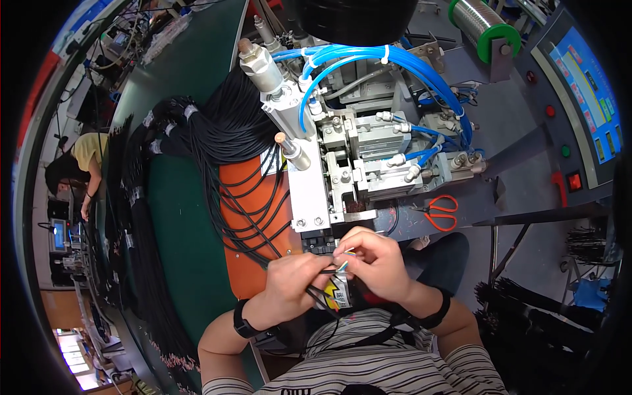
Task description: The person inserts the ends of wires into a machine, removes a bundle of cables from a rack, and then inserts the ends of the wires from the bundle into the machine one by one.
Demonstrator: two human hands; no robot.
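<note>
Bright light, near-white glare on the machine plate (307, 194), black-cornered fisheye edges.

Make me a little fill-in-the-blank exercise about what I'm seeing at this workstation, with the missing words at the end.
1. The left hand holds cables whose outer sheaths are coloured ____.
2. Behind the right hand, a dark band circles the ____.
3. The scissors beside the silver machine have handles coloured ____.
4. The wire spool near the picture's top right has an end disc coloured ____.

Missing words: black; wrist; red; green.
</note>
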